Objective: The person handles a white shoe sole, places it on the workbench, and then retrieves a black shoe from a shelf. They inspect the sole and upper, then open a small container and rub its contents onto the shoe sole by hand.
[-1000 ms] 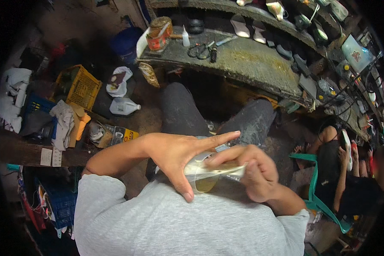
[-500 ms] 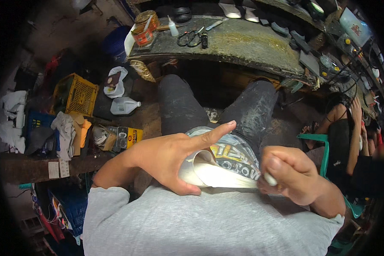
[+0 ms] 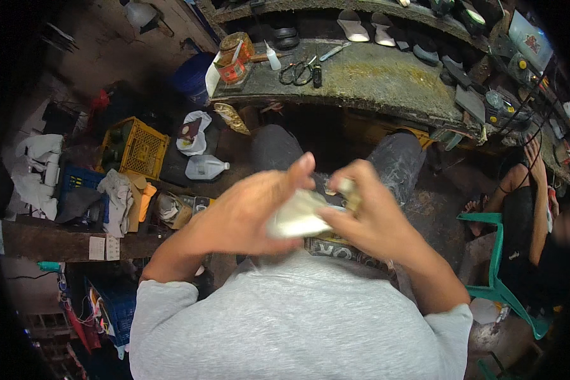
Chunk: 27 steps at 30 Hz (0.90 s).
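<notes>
Between my hands, above my lap, is a smooth cream-white piece (image 3: 296, 218), blurred by motion, so I cannot make out its exact kind. My left hand (image 3: 250, 206) holds its left side, with the thumb raised and the fingers partly hidden behind it. At the other end my right hand (image 3: 368, 215) grips it, fingers curled and thumb pressed along the edge. A dark round pad with pale lettering (image 3: 339, 248) shows on my lap just below the hands.
Ahead stands a worn workbench (image 3: 386, 76) with scissors (image 3: 296, 74), a squeeze bottle (image 3: 272, 57) and a red tub (image 3: 232, 71). A yellow crate (image 3: 144, 151) and a plastic jug (image 3: 207, 167) lie left. At right, a person's arm (image 3: 541, 209) shows beside a green plastic stool (image 3: 497, 253).
Both hands have risen away from my torso with the cream-white piece. My right hand has come in closer to the left one. The view has shifted, showing more of the bench.
</notes>
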{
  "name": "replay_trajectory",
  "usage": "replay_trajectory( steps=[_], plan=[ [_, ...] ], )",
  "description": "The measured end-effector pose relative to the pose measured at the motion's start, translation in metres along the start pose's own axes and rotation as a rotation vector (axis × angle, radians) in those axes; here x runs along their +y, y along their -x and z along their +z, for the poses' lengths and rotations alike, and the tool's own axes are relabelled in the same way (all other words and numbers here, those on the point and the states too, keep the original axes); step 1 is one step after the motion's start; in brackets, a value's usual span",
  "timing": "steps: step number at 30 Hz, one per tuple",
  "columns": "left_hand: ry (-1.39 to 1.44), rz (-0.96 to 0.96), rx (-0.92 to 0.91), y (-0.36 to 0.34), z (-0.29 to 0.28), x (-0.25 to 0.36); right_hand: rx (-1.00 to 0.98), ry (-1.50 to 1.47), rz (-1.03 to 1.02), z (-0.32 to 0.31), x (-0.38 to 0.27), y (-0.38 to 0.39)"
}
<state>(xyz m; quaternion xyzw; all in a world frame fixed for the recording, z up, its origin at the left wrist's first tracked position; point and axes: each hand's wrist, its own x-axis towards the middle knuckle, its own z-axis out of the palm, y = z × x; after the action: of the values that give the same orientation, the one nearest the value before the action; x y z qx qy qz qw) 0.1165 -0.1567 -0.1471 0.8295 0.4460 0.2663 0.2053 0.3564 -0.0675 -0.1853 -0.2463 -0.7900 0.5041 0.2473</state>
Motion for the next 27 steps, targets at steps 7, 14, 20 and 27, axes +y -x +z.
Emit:
replay_trajectory(
  steps=[7, 14, 20, 27],
  plan=[
    [-0.188, -0.226, -0.006, 0.001, 0.043, -0.126, -0.049, 0.317, 0.144, 0.073, 0.103, -0.121],
    [1.677, -0.644, 0.677, -0.023, 0.163, -0.204, 0.370, 0.208, 0.294, 0.073, 0.190, -0.123],
    [1.701, -0.929, 1.053, -0.059, 0.194, -0.240, 0.753, -0.770, 0.475, 0.076, 0.231, -0.115],
    [1.781, -0.805, 0.954, -0.048, 0.202, -0.246, 0.490, 0.113, 0.101, 0.090, 0.209, -0.111]
  ],
)
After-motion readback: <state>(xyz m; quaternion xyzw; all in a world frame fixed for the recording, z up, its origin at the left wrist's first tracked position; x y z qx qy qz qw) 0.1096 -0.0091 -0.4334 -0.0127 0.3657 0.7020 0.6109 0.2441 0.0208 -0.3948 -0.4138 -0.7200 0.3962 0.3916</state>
